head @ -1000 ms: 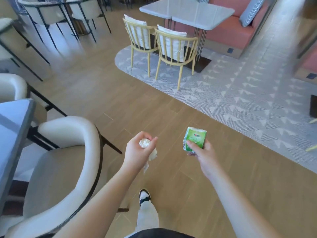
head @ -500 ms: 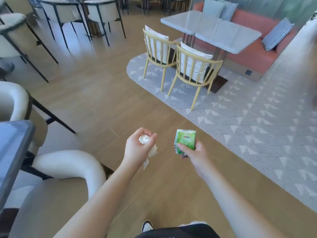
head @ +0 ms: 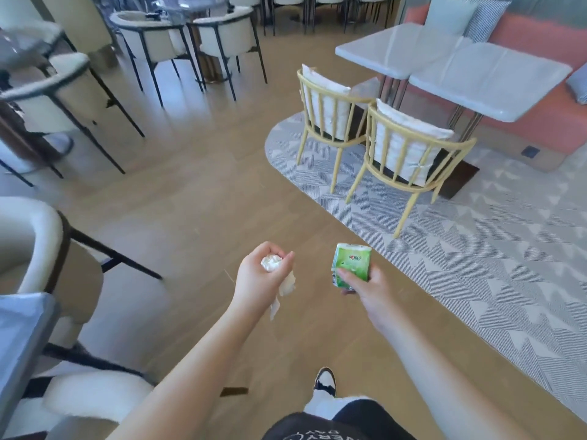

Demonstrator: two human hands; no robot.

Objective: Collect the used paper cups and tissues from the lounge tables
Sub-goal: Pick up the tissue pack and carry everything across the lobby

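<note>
My left hand (head: 259,277) is held out over the wooden floor, its fingers curled round a crumpled white tissue (head: 271,262); a loose end of the tissue hangs below the palm. Beside it, my right hand (head: 365,285) grips a small green tissue pack (head: 351,264) by its lower end, upright. The two hands are a short way apart. No paper cup is in view.
Two grey tables (head: 457,69) stand ahead on the right with two yellow chairs (head: 403,154) on a patterned rug (head: 476,249), before an orange sofa (head: 536,119). A white armchair (head: 35,242) and a table corner (head: 19,328) are close on my left. More dark-legged chairs (head: 222,39) stand farther back.
The view has swung left and upward as I walk; the yellow chairs and grey tables have shifted right and grown nearer. Both hands keep their holds.
</note>
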